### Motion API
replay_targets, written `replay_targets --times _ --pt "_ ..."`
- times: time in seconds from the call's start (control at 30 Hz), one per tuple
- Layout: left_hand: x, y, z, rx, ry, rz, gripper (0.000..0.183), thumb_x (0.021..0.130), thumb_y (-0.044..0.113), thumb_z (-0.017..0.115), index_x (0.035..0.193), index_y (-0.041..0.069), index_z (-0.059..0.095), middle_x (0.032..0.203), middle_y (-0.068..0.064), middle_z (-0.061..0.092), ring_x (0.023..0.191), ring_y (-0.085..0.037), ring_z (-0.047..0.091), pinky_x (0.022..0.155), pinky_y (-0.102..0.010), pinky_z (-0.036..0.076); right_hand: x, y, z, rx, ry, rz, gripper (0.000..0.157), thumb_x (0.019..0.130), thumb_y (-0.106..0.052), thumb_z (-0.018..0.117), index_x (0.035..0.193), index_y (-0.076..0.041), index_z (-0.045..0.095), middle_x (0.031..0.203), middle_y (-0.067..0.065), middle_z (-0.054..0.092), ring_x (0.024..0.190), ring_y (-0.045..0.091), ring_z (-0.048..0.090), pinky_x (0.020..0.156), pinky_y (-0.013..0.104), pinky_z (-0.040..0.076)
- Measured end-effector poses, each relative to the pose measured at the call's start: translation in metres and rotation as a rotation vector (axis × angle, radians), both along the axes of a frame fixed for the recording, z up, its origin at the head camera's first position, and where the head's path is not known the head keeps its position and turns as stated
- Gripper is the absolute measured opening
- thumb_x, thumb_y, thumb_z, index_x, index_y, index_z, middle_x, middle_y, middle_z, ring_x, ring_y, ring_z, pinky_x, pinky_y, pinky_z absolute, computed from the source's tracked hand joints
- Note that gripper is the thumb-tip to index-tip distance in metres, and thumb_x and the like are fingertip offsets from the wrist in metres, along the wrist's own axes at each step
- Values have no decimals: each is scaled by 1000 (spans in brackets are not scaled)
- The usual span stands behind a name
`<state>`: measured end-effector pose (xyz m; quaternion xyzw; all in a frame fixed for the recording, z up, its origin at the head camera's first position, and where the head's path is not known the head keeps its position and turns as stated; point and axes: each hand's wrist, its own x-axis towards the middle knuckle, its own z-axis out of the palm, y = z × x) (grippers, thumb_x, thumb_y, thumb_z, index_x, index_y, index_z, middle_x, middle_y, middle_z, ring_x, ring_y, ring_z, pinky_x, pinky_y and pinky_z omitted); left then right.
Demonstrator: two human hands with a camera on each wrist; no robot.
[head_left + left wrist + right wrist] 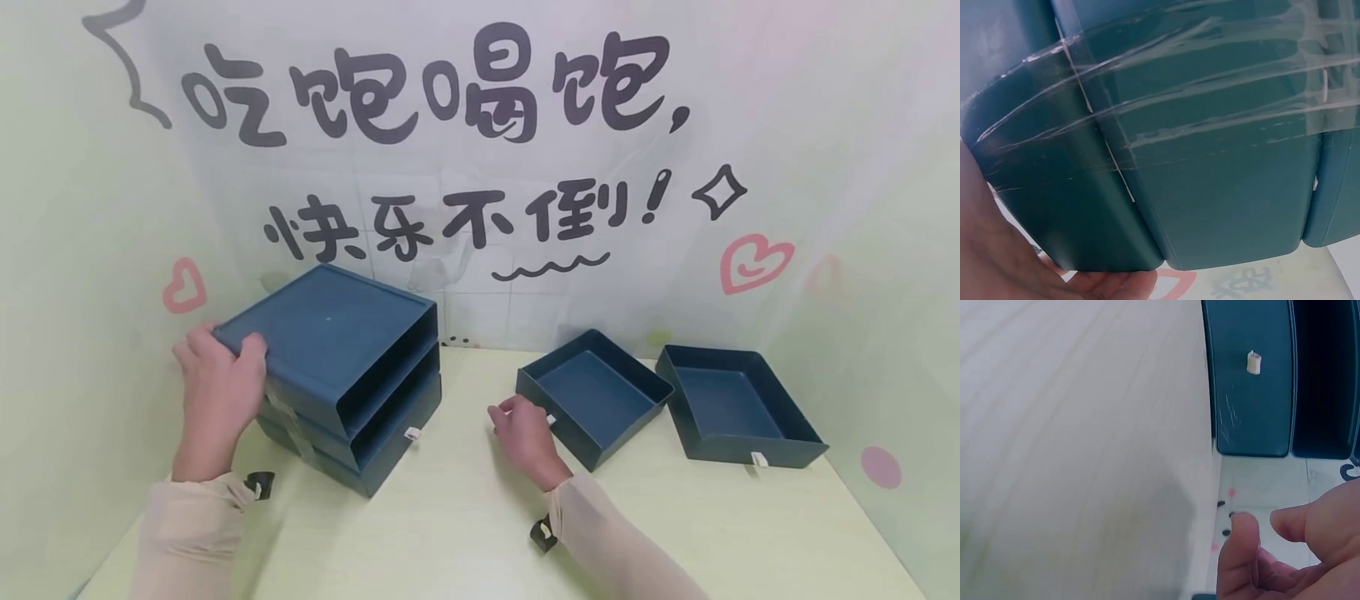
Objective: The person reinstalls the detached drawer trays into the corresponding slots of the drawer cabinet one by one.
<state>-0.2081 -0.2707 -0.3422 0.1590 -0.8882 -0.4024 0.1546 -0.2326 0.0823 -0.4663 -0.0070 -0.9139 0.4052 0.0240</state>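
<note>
On the desk [465, 542], three-bay cabinet [330, 329]: one drawer fitted, two drawers out.
The bottom drawer [396, 440] occupies the lowest bay; both upper bays are unfilled. Left hand [220, 385]: grip clamped on the cabinet's upper left edge. Right hand [525, 435]: thumb and fingertips apart, nothing held, positioned near the first loose drawer [588, 398]; the second loose drawer [727, 400] lies just to its right. By judgement, the two loose drawers suit the two unfilled bays.

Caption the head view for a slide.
Left hand grips a blue drawer unit; the empty right hand is near two loose drawers.
</note>
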Motion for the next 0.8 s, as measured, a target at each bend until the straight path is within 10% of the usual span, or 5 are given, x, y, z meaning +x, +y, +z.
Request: replay_targets --times 0.33,0.8 --pt "0 2 6 -11 3 -7 70 97 42 28 148 -3 12 139 -31 17 106 -48 35 89 -57 33 5 17 3 190 26 -80 33 97 -29 61 111 1 62 99 20 72 87 32 70 76 44 54" --pt "2 2 3 0 -9 -3 72 98 44 29 151 -1 10 142 -31 16 112 -50 35 93 -60 33 18 31 3 393 40 -55 21 95 -18 63 90 1 54 77 23 66 71 36 70 58 44 53"
